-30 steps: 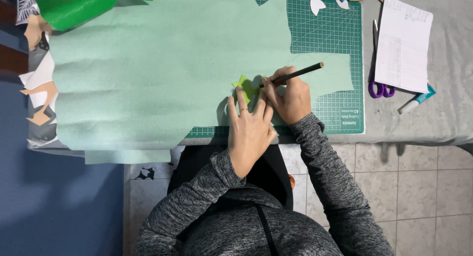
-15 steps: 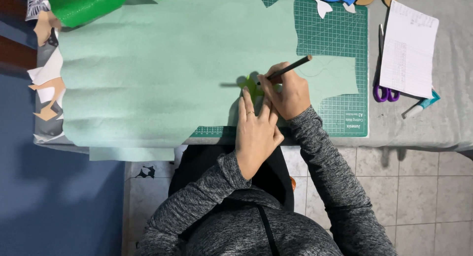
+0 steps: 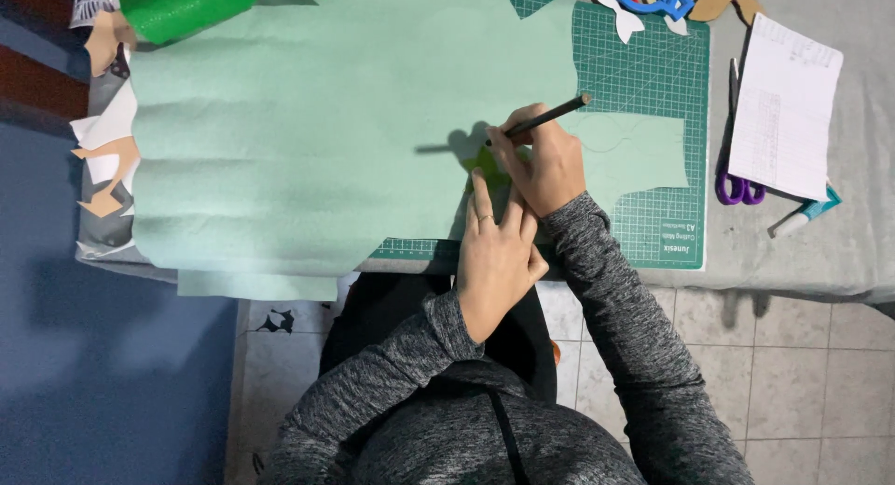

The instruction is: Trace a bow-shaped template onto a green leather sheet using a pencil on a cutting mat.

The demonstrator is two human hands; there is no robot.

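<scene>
A large pale green sheet (image 3: 317, 140) covers most of the green cutting mat (image 3: 653, 75). On the sheet lies a small bright green cut-out shape (image 3: 487, 165), mostly hidden by my hands. My left hand (image 3: 494, 252) presses flat on this shape with fingers spread. My right hand (image 3: 545, 163) grips a dark pencil (image 3: 550, 117), whose tip meets the sheet at the shape's edge.
Purple-handled scissors (image 3: 736, 182), a white printed paper (image 3: 783, 103) and a teal-capped glue stick (image 3: 802, 214) lie at the right. A shiny green sheet (image 3: 196, 5) and paper scraps (image 3: 103, 159) sit at the left. Coloured cut-outs (image 3: 662, 0) lie at the far edge. The table's near edge is close.
The pencil has tilted and its tip has shifted a little along the small green shape. My left hand stays pressed in place.
</scene>
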